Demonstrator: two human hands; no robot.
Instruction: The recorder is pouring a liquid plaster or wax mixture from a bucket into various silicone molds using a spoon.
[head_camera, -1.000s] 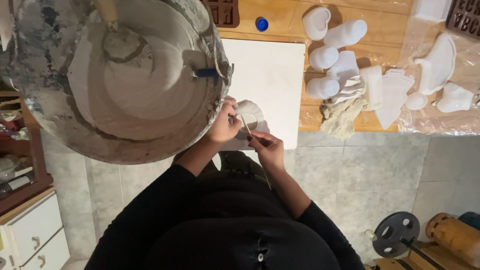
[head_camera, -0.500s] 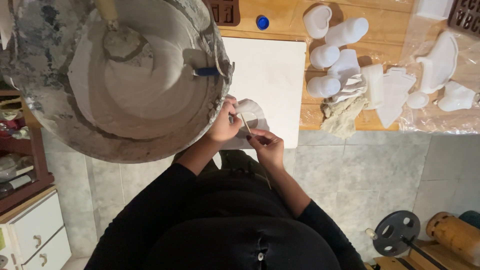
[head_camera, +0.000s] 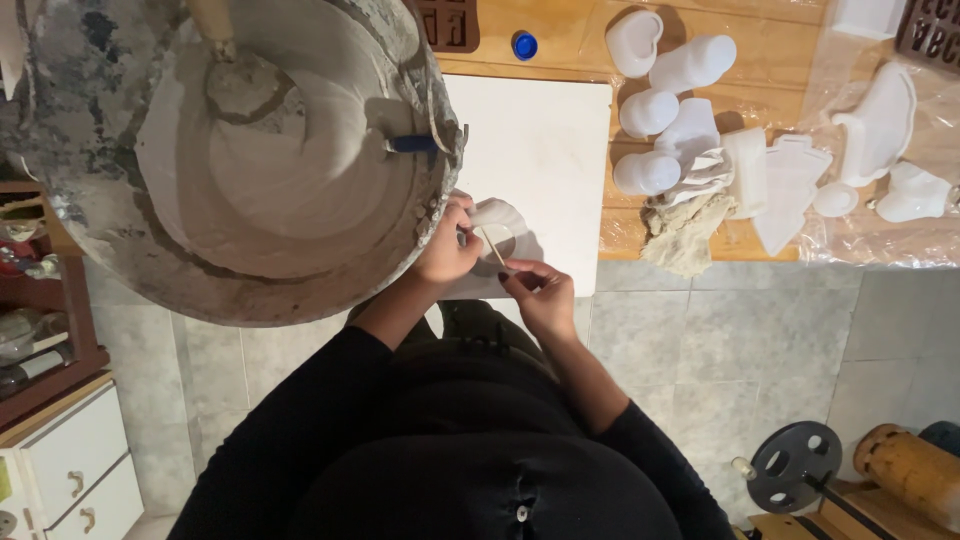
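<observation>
Over the upper left of the head view looms a big round grey bucket (head_camera: 250, 150), its outside crusted with dried splashes and its inside coated with smooth pale plaster; a blue-handled tool (head_camera: 415, 144) leans against its inner wall and a pale wooden handle (head_camera: 212, 20) stands at its far rim. Beside the bucket lies a flat white rectangular board (head_camera: 540, 150) on a light wooden tabletop (head_camera: 560, 25) that ends at a grey tiled floor (head_camera: 720, 350). Right of the board, a cluster of white moulds and plaster casts (head_camera: 690, 120) is spread out, some on clear plastic sheeting (head_camera: 900, 240), with a crumpled beige rag (head_camera: 685, 232) at the table's edge.

At the near edge of the board, just beside the bucket's rim, the left hand (head_camera: 445, 250) is closed around a small white rounded cast piece (head_camera: 497, 216), holding it up off the board. The right hand (head_camera: 545, 300) pinches a thin pale wooden stick (head_camera: 492, 245) between thumb and fingertips; the stick slants up so that its tip meets the cast piece. Both arms wear black sleeves. A small blue bottle cap (head_camera: 524, 45) sits on the tabletop beyond the board.
</observation>
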